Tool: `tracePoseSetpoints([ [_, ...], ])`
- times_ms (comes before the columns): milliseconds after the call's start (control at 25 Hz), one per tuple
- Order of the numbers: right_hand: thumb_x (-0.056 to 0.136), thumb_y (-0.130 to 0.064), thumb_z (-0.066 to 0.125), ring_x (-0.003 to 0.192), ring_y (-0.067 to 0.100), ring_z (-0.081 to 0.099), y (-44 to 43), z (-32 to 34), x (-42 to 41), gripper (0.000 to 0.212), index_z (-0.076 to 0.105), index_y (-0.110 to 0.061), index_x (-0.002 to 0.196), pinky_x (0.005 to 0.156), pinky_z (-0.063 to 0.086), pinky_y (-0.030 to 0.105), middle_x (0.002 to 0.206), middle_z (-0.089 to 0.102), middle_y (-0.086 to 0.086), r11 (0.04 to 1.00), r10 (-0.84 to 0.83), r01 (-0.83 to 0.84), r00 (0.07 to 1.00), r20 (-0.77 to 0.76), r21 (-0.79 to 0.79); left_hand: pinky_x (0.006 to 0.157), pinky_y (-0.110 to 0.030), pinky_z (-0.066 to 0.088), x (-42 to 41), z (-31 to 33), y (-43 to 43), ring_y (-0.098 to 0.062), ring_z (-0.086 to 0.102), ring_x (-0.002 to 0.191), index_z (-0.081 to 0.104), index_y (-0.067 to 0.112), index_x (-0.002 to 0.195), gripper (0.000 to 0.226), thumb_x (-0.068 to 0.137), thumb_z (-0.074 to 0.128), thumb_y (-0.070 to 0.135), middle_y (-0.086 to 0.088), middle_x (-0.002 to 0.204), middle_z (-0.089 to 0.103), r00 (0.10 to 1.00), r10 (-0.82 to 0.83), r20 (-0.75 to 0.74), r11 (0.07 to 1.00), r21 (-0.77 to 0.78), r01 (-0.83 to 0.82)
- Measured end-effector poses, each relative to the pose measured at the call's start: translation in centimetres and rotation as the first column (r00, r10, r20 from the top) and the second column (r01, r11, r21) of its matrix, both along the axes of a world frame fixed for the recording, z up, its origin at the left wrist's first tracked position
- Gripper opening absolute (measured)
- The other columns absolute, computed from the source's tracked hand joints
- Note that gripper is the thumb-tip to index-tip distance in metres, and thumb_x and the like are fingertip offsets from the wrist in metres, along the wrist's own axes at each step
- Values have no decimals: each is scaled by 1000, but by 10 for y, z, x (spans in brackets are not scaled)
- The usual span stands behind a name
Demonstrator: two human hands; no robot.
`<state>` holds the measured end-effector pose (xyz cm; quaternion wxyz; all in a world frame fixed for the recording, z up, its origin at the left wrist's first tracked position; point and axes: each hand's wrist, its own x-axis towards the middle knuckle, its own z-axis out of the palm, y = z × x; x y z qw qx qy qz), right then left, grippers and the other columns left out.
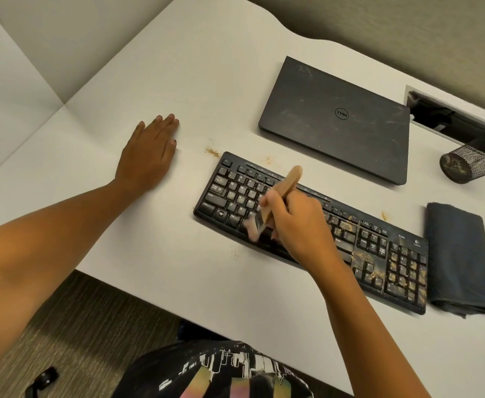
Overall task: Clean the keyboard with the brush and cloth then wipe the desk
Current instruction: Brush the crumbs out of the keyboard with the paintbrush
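A black keyboard (373,248) lies slantwise on the white desk (195,81), its right half and number pad strewn with tan crumbs. My right hand (298,225) grips a wooden-handled brush (288,179), whose blurred bristles touch the lower left keys near the space bar. My left hand (149,150) rests flat on the desk, fingers straight, well to the left of the keyboard. A folded dark grey cloth (459,259) lies just right of the keyboard.
A shut black laptop (339,119) sits behind the keyboard. A black mesh cup (474,162) lies tipped at the right edge, next to a cable cutout (442,116). Small crumb piles (212,152) dot the desk by the keyboard's top left corner.
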<state>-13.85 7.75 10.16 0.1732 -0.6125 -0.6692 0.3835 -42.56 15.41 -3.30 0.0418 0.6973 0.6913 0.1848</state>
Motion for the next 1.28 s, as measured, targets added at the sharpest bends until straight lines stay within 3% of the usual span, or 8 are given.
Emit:
tracePoseSetpoints([
  [80, 100, -29, 47, 86, 4, 60, 2, 1, -3, 23, 69, -22, 98, 73, 50, 26, 93, 64, -11, 959, 202, -203, 979, 23, 199, 120, -34, 8, 0, -1, 0, -19, 26, 147, 36, 13, 150, 53, 101, 24, 28, -2, 157, 33, 1000, -2, -5, 1000, 1, 2],
  [200, 97, -25, 53, 93, 7, 58, 9, -2, -5, 18, 69, -19, 96, 80, 49, 32, 99, 65, -7, 946, 273, -269, 962, 3, 181, 119, -36, 9, -1, 0, 0, -21, 27, 146, 36, 12, 150, 52, 101, 25, 27, -3, 157, 34, 1000, -8, -1, 1000, 10, 8],
  [520, 96, -33, 55, 56, 2, 53, 9, 24, 61, 24, 62, -15, 82, 51, 34, 20, 70, 57, -12, 995, 88, -99, 889, 449, 1, 119, -36, 10, -1, -1, 0, -22, 28, 146, 37, 11, 150, 50, 102, 29, 24, -5, 156, 35, 1000, -12, -4, 1000, 23, 12],
  [720, 97, -28, 52, 57, -8, 53, 7, 12, 12, 17, 65, -16, 98, 52, 40, 7, 73, 58, -12, 994, 5, -6, 1000, 16, 105, 120, -36, 9, -2, -3, 1, -21, 26, 146, 36, 13, 150, 51, 102, 26, 26, -3, 157, 33, 1000, -13, -2, 1000, 1, 13],
  [880, 96, -29, 55, 65, 27, 63, -9, -7, 10, 22, 69, -13, 93, 56, 53, 32, 74, 67, 7, 999, -31, 33, 997, -76, 32, 120, -35, 9, -3, -2, 1, -21, 26, 146, 36, 13, 150, 55, 100, 23, 29, -3, 157, 33, 1000, -17, 0, 1000, -2, 17],
  [960, 94, -25, 57, 64, 35, 61, -20, -9, 37, 20, 68, -12, 83, 52, 50, 32, 68, 66, 11, 987, -153, 156, 986, -61, 45, 120, -36, 9, -2, -1, 1, -21, 27, 146, 36, 12, 150, 55, 100, 23, 29, -3, 157, 34, 1000, -17, 4, 1000, 1, 17],
  [1080, 92, -17, 60, 55, 22, 62, -39, -3, 69, 18, 68, -23, 77, 52, 55, 40, 63, 66, -4, 938, -264, 256, 965, 2, 234, 120, -36, 9, -1, -1, 0, -21, 26, 146, 36, 12, 150, 54, 100, 23, 28, -4, 157, 34, 1000, -15, 4, 1000, 6, 15],
  [1280, 90, -12, 61, 50, 12, 64, -44, -16, 5, 16, 71, -24, 89, 39, 50, 34, 72, 69, -13, 903, -106, 205, 958, -267, 377, 119, -36, 9, -1, -1, 0, -22, 27, 146, 37, 11, 150, 54, 100, 23, 28, -5, 156, 34, 1000, -17, 2, 1000, 12, 17],
])
